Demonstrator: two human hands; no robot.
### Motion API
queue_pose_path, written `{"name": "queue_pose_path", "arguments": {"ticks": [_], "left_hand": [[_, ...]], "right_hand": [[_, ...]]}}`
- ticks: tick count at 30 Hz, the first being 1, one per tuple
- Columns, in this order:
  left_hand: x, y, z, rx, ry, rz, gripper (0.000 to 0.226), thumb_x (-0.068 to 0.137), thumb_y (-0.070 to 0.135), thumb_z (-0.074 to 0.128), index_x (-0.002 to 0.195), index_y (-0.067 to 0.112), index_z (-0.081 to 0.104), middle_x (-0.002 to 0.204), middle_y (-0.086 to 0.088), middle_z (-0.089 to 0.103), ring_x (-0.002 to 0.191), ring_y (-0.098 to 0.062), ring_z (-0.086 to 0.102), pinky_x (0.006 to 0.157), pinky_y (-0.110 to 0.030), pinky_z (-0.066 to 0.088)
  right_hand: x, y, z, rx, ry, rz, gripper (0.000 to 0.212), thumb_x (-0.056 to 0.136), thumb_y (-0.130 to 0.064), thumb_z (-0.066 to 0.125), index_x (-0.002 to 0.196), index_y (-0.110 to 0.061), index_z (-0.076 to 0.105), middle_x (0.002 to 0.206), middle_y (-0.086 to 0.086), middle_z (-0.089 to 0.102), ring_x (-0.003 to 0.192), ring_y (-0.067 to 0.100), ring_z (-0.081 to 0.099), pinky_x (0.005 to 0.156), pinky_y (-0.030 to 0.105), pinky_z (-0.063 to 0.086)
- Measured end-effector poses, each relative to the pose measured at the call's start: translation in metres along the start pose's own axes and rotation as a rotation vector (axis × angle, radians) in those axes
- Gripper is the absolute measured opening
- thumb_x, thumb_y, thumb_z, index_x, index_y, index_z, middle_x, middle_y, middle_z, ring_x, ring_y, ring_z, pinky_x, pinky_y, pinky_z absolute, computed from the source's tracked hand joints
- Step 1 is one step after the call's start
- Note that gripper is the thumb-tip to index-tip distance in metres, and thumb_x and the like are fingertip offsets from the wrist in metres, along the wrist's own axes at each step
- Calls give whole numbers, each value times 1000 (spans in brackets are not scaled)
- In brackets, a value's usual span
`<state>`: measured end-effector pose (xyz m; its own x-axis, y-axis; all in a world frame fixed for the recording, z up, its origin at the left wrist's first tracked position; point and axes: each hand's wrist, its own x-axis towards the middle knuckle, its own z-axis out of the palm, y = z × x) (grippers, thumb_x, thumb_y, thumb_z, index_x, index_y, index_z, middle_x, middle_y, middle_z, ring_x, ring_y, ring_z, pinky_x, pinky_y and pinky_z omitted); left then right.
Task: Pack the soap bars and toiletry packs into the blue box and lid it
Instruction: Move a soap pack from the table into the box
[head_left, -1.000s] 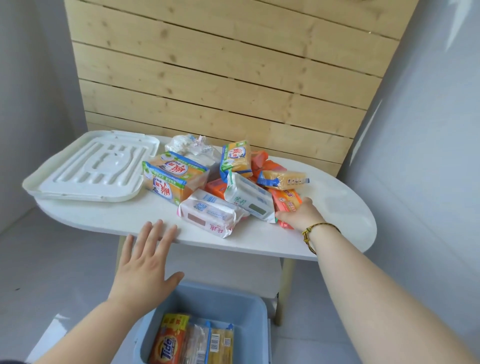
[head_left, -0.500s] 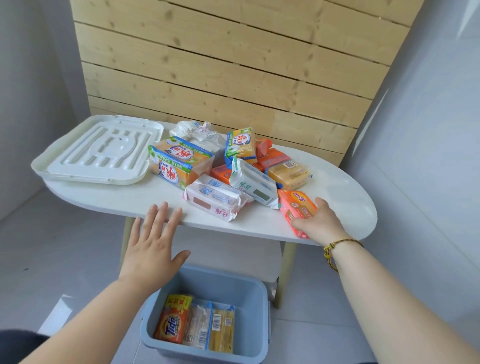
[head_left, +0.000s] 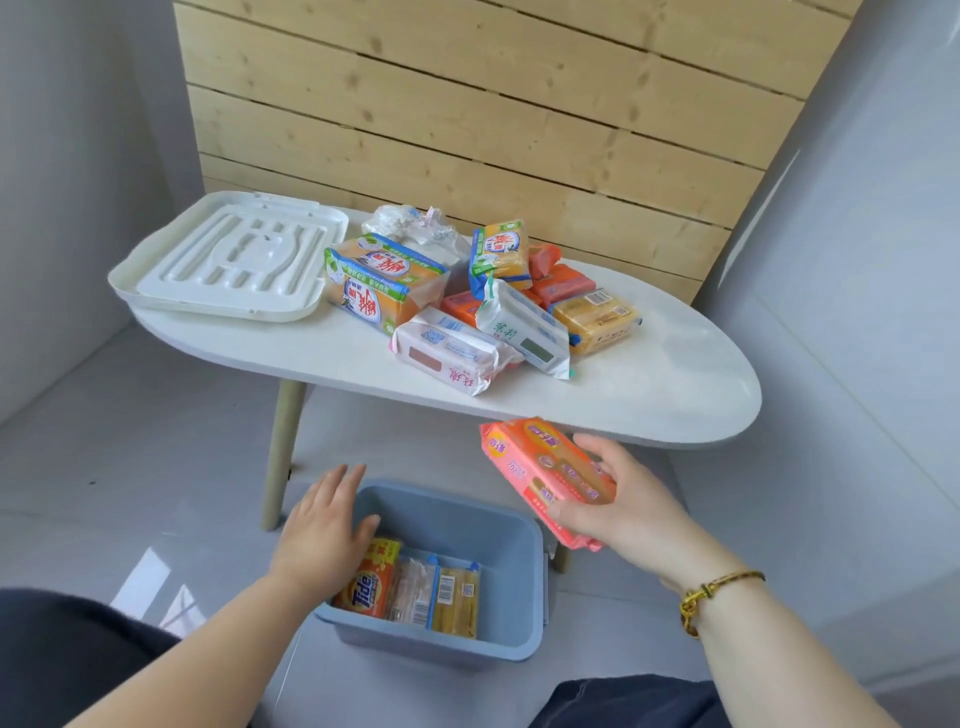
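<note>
Three packs (head_left: 410, 590) are boxed below the right grip (head_left: 618, 512), which is clenched on a pink pack (head_left: 545, 470); many packs remain unpacked.

Your right hand (head_left: 631, 512) is now carrying the orange soap pack (head_left: 545, 475) off the table (head_left: 675, 395), above the blue box (head_left: 511, 571); your left hand (head_left: 324, 525) is dropping to its rim.

Blue box (head_left: 498, 530), white lid (head_left: 234, 260), pink-orange pack (head_left: 545, 478)
</note>
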<state>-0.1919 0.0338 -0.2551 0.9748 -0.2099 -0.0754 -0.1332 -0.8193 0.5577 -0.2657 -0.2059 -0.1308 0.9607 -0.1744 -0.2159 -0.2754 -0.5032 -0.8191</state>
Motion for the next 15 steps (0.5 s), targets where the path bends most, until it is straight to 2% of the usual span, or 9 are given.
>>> {"name": "queue_pose_path", "arguments": {"ticks": [2, 5, 8, 11, 15], "left_hand": [[3, -12, 7, -26, -78, -108, 62, 95, 30, 43, 145, 17, 9, 155, -8, 14, 141, -27, 18, 113, -38, 21], [8, -25, 20, -54, -200, -181, 62, 95, 22, 43, 145, 16, 8, 153, -9, 16, 138, -28, 25, 110, -38, 29], [11, -33, 34, -33, -280, -218, 61, 94, 20, 41, 145, 16, 9, 150, -9, 22, 135, -28, 29, 108, -38, 32], [12, -44, 46, 189, -256, -244, 63, 93, 29, 42, 145, 16, 7, 149, -5, 24, 137, -24, 24, 111, -37, 24], [15, -57, 60, 186, -341, -268, 77, 89, 41, 47, 145, 17, 1, 155, -4, 13, 141, -22, 14, 114, -38, 16]], "right_hand": [[6, 9, 25, -73, -85, 46, 65, 74, -17, 72, 126, -31, 35, 95, -22, 50, 87, 2, 58, 56, 13, 50], [24, 29, 66, -208, -162, 119, 81, 72, -26, 72, 139, -24, 28, 116, -8, 52, 104, 13, 55, 82, 25, 52], [47, 53, 102, -259, -229, 233, 87, 73, -29, 70, 144, -20, 20, 133, 1, 48, 111, 17, 52, 91, 28, 49], [71, 79, 129, -277, -241, 355, 87, 75, -31, 67, 145, -15, 18, 136, 5, 47, 121, 23, 50, 101, 35, 46], [93, 110, 155, -362, -235, 442, 86, 77, -36, 65, 145, -15, 16, 137, 5, 48, 124, 25, 48, 99, 32, 44]]}}
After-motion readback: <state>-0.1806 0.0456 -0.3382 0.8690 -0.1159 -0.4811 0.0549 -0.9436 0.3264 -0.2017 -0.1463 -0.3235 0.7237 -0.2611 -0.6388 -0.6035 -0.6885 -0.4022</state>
